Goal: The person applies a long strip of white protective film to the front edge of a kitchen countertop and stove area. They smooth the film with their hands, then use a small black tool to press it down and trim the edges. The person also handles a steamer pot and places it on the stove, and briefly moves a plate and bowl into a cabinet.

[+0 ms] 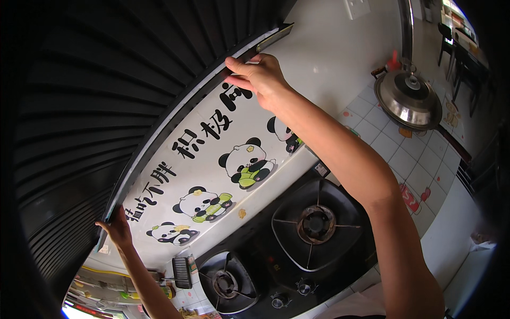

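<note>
A large black ribbed panel (103,91), apparently part of a range hood, fills the upper left of the head view. A pale strip (167,109) runs along its lower edge. My right hand (259,77) pinches this edge near its upper end, thumb on the ribbed face and fingers beneath. Near the lower end, my left hand (117,227) grips the same edge, its fingers partly hidden. Beyond the edge, a white wall (318,67) carries panda stickers (245,163) and large black characters.
Below the wall lies a black gas hob (263,287) with two burners. A lidded wok (410,99) stands on the tiled counter (402,151) at right. A small black rack (182,273) and a bottle (167,292) are at lower left. A wall socket (356,8) is at the top.
</note>
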Motion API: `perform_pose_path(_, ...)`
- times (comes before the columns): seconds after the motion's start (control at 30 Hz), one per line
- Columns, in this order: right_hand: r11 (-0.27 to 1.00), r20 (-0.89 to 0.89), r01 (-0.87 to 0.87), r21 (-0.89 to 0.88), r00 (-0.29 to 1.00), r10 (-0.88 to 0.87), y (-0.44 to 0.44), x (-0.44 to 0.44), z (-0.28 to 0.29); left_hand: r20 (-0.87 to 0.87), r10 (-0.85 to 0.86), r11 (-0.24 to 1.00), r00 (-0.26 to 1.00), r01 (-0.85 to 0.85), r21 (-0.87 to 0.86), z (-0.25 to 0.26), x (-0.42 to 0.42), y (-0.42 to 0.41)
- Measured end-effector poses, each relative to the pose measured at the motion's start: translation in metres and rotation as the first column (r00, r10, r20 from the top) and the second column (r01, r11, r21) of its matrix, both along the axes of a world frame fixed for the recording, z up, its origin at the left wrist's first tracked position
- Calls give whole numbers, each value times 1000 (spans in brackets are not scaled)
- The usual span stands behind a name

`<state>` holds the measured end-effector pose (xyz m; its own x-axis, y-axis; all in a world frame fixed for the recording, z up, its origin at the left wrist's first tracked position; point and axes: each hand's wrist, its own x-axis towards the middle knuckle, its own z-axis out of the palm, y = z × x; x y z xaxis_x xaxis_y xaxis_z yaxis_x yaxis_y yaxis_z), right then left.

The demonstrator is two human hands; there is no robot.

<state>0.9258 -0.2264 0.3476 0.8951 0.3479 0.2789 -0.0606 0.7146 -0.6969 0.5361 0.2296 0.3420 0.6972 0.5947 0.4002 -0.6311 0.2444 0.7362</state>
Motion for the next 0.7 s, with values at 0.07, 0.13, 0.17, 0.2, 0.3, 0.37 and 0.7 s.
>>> perform_pose_path(0.07, 1000, 17, -14, -15, 1000, 15, 0, 2, 1, -14, 70, 997, 997, -70, -26, 2, 4, -6)
perform_pose_path(0.13, 999, 14, -14, -47, 1000, 15, 0, 2, 0, 35, -85, 996, 996, 84, 33, 2, 7, -14)
perform_pose_path(0.17, 999, 8, -12, -41, 1000, 12, -1, 1, 0, 41, -38, 999, 998, 37, 29, 2, 7, -18)
perform_pose_path(0.2, 999, 2, -12, -34, 1000, 12, -2, 1, 0, 67, -161, 987, 985, 160, 18, 1, 6, -22)
perform_pose_path(0.3, 999, 17, -15, -34, 1000, 15, -2, 0, 2, 136, -210, 974, 968, 220, -62, -3, 3, -29)
perform_pose_path(0.37, 998, 35, -23, -58, 999, 25, -1, 2, 2, 171, -217, 971, 961, 230, -59, -8, 6, -29)
perform_pose_path(0.7, 998, 17, 1, 67, 1000, -2, 24, 30, -3, -84, 7, 975, 996, 12, 223, -10, 3, -5)
